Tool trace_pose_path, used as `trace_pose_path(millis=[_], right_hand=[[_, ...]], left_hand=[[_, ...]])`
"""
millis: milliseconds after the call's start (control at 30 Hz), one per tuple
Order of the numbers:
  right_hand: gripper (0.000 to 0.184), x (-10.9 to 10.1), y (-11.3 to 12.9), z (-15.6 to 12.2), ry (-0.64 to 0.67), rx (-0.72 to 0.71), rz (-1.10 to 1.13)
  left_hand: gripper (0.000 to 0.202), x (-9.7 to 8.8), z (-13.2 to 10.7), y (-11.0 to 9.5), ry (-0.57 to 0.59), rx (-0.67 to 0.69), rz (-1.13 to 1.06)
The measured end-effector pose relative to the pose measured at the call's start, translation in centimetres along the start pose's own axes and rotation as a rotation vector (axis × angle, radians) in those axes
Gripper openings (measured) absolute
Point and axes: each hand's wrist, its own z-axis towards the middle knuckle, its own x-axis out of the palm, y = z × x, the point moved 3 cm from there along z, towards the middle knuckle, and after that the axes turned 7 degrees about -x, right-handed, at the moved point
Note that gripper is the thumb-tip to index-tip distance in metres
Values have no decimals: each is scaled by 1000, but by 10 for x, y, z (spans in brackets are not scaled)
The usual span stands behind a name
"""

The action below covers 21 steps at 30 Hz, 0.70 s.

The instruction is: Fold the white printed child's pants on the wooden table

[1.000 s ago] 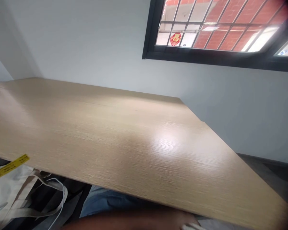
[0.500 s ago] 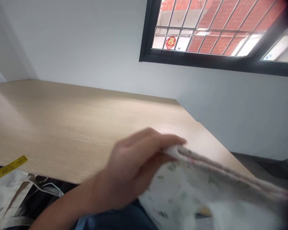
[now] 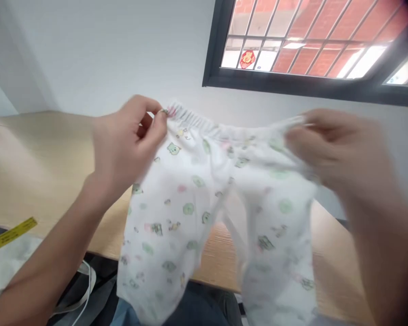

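A small pair of white baby trousers (image 3: 204,199) with little green and pink prints hangs in the air above the wooden table (image 3: 37,172). My left hand (image 3: 124,145) pinches the left end of the elastic waistband. My right hand (image 3: 329,149), smeared by motion, grips the right end of the waistband. The two legs dangle down past the table's near edge.
A yellow measuring tape (image 3: 10,234) and a pale cloth bag with straps (image 3: 7,276) lie low at the left, below the table edge. A white wall and a black-framed barred window (image 3: 313,50) stand behind the table. My blue-clad lap (image 3: 190,312) shows under the trousers.
Both hands have come up from below the table edge with the trousers. The garment, bunched in the left hand half a second ago, is now spread by the waistband between both hands.
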Motion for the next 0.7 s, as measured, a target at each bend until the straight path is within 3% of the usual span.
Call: trace_pose_path(millis=[133, 233, 400, 567, 700], right_hand=[[18, 58, -55, 29, 137, 133, -133], [16, 106, -111, 29, 236, 212, -173], [14, 159, -171, -1, 344, 290, -164], [26, 170, -193, -10, 343, 351, -182], [37, 149, -185, -6, 336, 333, -176]], left_hand=[[17, 68, 10, 61, 280, -131, 201], [23, 114, -3, 100, 531, -181, 311], [26, 153, -36, 137, 701, -260, 401], [32, 163, -46, 136, 765, -276, 457], [40, 162, -62, 93, 877, -122, 360]])
